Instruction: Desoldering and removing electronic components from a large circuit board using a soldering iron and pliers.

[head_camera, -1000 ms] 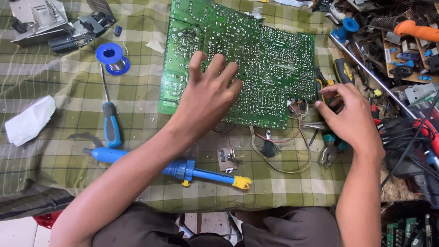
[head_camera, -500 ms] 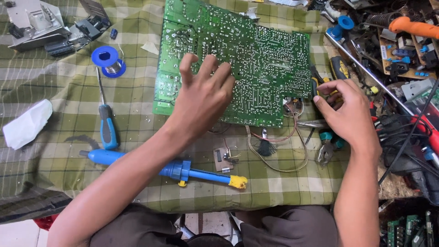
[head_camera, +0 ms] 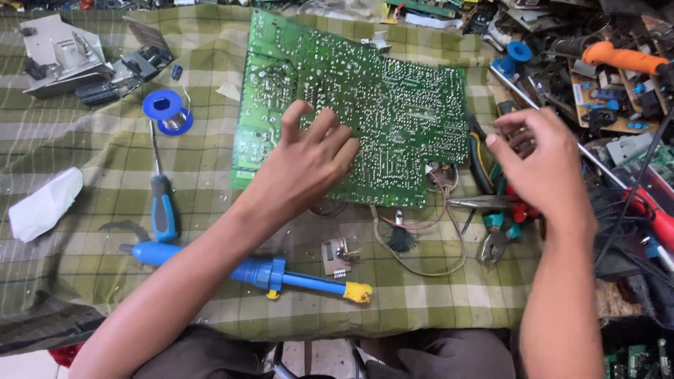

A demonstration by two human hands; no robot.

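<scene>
Green checked cloth [head_camera: 105, 231] covers our bench. Our left hand [head_camera: 305, 165] lies spread flat on the green circuit board [head_camera: 393, 105]. Our right hand [head_camera: 540, 165] hovers loosely curled, empty, over pliers [head_camera: 491, 224].

We are at an electronics repair workshop: a large green circuit board [head_camera: 365, 112] on the checked-cloth counter [head_camera: 84, 210], blue solder spool [head_camera: 165, 111] at nine o'clock, orange-handled soldering iron [head_camera: 621, 57] at two.

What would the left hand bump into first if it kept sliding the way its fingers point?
The left hand lies on the green circuit board, fingers pointing up and right. It would probably cross more bare board first, then reach the clutter beyond the far edge.
</scene>
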